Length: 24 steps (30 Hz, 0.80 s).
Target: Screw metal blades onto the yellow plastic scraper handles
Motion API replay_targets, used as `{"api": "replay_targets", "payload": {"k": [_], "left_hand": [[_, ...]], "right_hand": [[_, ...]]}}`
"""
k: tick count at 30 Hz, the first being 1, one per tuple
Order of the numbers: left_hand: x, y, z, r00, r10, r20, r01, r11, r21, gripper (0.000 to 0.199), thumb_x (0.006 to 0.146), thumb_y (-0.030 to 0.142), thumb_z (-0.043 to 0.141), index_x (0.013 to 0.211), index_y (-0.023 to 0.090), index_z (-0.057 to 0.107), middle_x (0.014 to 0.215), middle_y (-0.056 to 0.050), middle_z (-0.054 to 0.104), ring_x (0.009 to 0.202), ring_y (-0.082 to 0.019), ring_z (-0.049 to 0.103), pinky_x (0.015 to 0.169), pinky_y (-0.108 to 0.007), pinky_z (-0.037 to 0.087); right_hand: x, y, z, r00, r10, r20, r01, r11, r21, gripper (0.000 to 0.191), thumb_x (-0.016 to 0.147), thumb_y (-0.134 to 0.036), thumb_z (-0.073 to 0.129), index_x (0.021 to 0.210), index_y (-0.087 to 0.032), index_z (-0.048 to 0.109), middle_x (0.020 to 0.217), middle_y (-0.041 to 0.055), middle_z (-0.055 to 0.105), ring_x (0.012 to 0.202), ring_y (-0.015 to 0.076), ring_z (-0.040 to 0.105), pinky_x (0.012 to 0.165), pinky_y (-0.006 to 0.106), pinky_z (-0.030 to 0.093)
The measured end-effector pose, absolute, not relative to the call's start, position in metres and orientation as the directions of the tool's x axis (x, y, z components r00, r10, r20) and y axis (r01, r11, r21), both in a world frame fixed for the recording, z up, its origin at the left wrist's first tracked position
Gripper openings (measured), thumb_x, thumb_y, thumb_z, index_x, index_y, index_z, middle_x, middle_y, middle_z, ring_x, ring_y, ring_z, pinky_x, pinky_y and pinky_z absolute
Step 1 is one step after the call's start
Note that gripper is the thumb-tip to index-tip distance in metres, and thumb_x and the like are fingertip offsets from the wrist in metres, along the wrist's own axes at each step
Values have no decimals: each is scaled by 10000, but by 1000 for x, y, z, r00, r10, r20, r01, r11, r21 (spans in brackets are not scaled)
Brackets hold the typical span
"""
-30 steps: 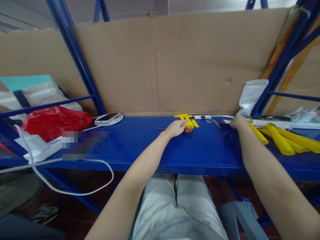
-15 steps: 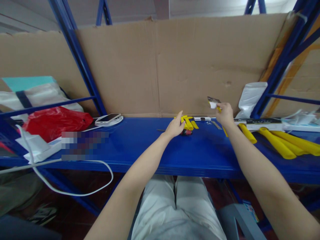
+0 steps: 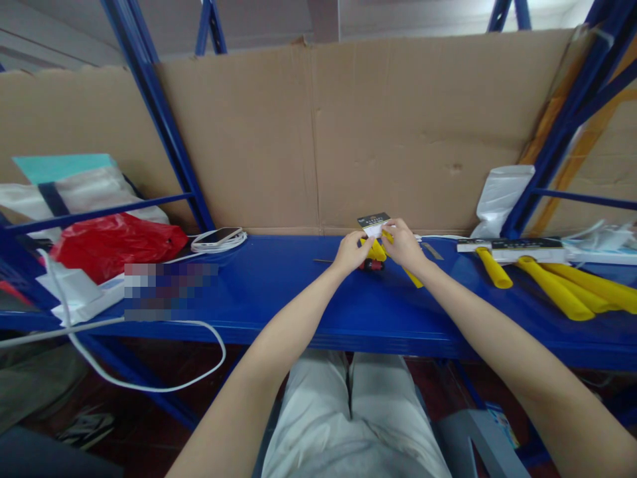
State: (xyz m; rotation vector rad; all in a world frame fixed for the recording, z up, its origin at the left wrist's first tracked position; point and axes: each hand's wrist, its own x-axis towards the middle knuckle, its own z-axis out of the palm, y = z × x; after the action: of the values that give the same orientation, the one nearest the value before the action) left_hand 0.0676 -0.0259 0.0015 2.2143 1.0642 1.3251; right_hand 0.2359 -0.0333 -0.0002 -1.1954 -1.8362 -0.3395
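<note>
My right hand [image 3: 404,244] is closed on a yellow-handled tool [image 3: 413,279], whose handle sticks out below the palm. At its upper end is a black-and-white card [image 3: 374,219], tilted up. My left hand [image 3: 352,253] meets the card's lower left edge with thumb and fingers pinched. What lies under the fingertips is partly hidden. Behind and below both hands are yellow pieces [image 3: 377,251] on the blue table, largely covered. Under them lies a screwdriver with a red-and-black handle [image 3: 373,264], its thin shaft pointing left.
More yellow handles [image 3: 555,289] lie at right, by a long black-and-white box [image 3: 522,249]. A flat metal strip [image 3: 432,250] rests near the back. At left are a phone [image 3: 222,236] on a coiled white cable, a red bag [image 3: 119,239] and a looping cable. Cardboard [image 3: 398,133] stands behind.
My right hand has brought the yellow-handled tool with the card leftward, down to my left hand. My left hand has closed from spread fingers to a pinch at the card.
</note>
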Motion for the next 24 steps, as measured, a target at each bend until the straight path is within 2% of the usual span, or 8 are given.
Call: {"api": "replay_targets", "payload": {"k": [6,12,20,24], "left_hand": [[68,-25,0,233,761,605,253,-648,718,153,857,184,611,862,148,760,975,-93,787,980,-232,713,975,-374,518],[73,-20,-1,214,756,618,-10,-631,775,235,831,81,592,1008,127,738,1101,-114,769,1038,-200,712,1024,-342,489],[77,-21,-1,300,810,503,4,-529,849,275,862,89,581,1091,151,720,1195,-84,746,1172,-213,656,1071,-359,457],[73,-16,1,192,876,442,-28,-446,895,326,844,58,536,1088,168,722,1168,-46,758,1137,-201,673,1060,-367,476]], "right_hand": [[232,-39,1,-154,615,773,835,500,-231,275,831,-144,482,992,-169,704,1150,174,616,1011,285,642,975,468,518],[226,-41,2,-164,566,808,815,539,-212,336,850,-156,468,1111,-151,679,1200,186,595,1069,294,629,994,484,510],[224,-41,1,-192,576,794,768,592,-244,357,811,-162,524,1133,-161,679,1192,166,599,1081,289,623,1001,493,511],[226,-40,4,-173,643,746,687,622,-376,369,803,-234,592,1156,-184,687,1189,152,607,929,252,655,822,436,586]]}}
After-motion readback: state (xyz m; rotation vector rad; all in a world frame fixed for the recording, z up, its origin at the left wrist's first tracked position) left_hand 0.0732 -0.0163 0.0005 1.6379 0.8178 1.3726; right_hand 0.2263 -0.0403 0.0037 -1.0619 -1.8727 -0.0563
